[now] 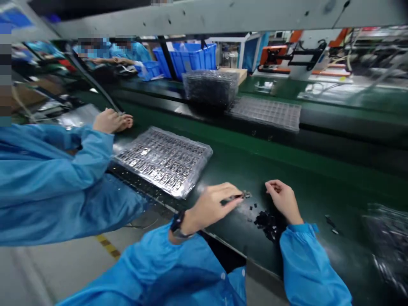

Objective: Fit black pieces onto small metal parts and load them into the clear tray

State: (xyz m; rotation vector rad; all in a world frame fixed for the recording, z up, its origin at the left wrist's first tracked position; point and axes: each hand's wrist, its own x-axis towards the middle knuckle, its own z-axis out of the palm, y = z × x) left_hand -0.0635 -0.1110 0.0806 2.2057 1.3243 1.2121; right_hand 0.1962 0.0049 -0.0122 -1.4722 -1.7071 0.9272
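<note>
L hand (pixel 208 208) grips slim black tweezers (pixel 231 199) holding tiny metal part (pixel 246 194): light, prob. fragile, take by edge. R hand (pixel 283 199) half-open near small black pcs (pixel 267 225).

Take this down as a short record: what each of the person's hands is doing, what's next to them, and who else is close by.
left hand: holds dark tweezers with a small metal part at the tip
right hand: nothing visible in it, beside a pile of small black parts
beside the hands: clear plastic tray of metal parts on a dark green workbench
further back: stacked plastic trays, blue plastic crates
co-worker: hand in a blue sleeve, left of the tray
</note>
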